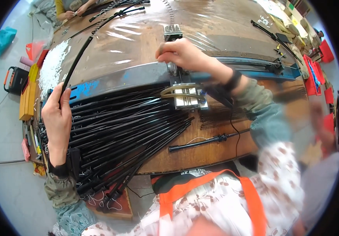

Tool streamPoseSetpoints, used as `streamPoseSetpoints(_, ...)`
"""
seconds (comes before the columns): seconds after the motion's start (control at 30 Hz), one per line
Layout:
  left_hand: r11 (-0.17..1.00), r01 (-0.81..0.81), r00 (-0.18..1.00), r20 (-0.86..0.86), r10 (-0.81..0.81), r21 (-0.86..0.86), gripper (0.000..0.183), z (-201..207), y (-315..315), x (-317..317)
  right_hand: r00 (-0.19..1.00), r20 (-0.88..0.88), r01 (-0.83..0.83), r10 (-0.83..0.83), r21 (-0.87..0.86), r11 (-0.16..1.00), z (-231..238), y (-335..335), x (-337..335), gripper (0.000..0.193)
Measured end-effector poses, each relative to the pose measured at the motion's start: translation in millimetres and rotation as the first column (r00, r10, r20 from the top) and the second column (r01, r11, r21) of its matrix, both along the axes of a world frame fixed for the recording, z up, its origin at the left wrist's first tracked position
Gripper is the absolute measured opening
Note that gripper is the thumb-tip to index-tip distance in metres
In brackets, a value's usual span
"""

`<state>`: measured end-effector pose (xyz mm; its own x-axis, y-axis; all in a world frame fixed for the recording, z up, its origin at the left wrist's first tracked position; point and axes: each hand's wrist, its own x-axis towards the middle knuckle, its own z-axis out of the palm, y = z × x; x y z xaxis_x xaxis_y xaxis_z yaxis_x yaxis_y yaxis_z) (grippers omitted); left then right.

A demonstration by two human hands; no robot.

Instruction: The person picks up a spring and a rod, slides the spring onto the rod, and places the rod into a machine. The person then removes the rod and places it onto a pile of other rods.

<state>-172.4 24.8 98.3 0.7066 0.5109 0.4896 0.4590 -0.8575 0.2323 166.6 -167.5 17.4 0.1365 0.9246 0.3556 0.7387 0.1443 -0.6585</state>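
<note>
My left hand (57,112) is closed around a slim black tube (78,59), which slants up and away to the right. A thin coil spring (98,26) runs on from the tube's far end. My right hand (182,54) is raised over the blue metal rail (134,78), fingers pinched on what looks like the end of a coil spring, blurred. Just beyond it is a small metal clamp block (172,30), with another stretched spring (168,11) behind. Below my right hand a second metal block (186,96) carries a curved clear hose (181,89).
Many black rods (118,126) lie fanned at the left front. A single rod (201,142) and several loose springs (220,114) lie to the right. White small pieces (53,65) are heaped at the far left. Another person's hands (75,12) work across the table.
</note>
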Motion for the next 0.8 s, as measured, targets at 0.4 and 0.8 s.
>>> streamPoseSetpoints(0.4,0.972,0.21,0.975,-0.099,-0.2,0.102,0.021,-29,20,39,0.496,0.74,0.345,-0.455,0.314,0.885,-23,-181,108,0.01)
streamPoseSetpoints(0.8,0.844,0.523,0.818,-0.206,-0.536,-0.118,0.023,-101,-43,187,0.472,0.681,0.569,-0.56,0.25,0.784,-69,-307,184,0.007)
